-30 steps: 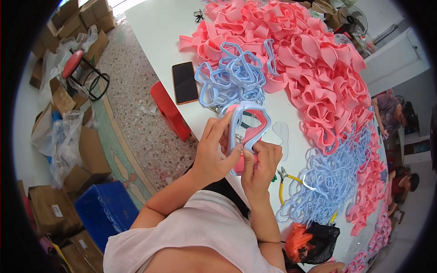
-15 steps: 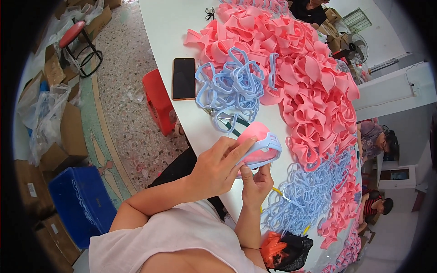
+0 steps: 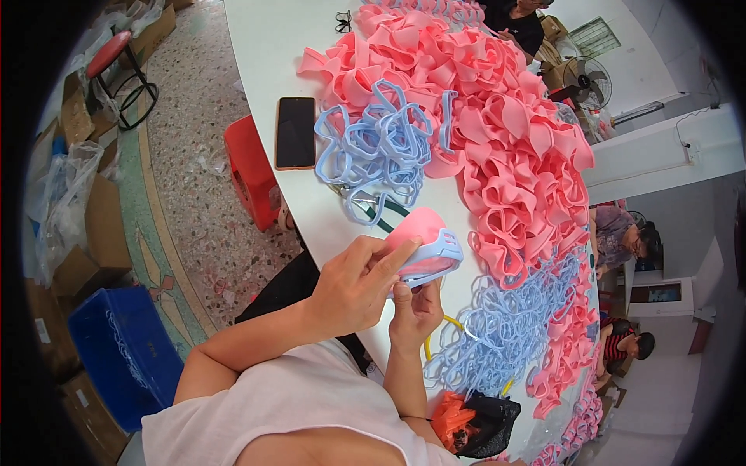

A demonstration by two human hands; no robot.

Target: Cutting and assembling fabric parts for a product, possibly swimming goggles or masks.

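Note:
My left hand [image 3: 350, 291] and my right hand [image 3: 414, 314] hold one goggle-like piece between them, above the near edge of the table. The piece has a pink soft rubber skirt [image 3: 410, 225] with a light-blue frame [image 3: 441, 250] around it. The left thumb and fingers pinch its near left side. From below, the right thumb presses the frame's lower edge, and the other right fingers are partly hidden. Just beyond lie green-handled pliers [image 3: 381, 208], partly under a heap of light-blue frames [image 3: 373, 140].
Pink rubber skirts [image 3: 521, 140] form a large heap across the table. Thin light-blue rings [image 3: 505, 326] are piled at right, near a black plastic bag [image 3: 491, 426]. A phone [image 3: 296, 132] lies at left. Beside the table are a red stool [image 3: 250, 175] and a blue bin [image 3: 128, 349]. Other people sit farther off.
The view has shifted slightly, so everything sits a little farther left. Both hands keep their hold, and the blue-framed pink piece has turned a little.

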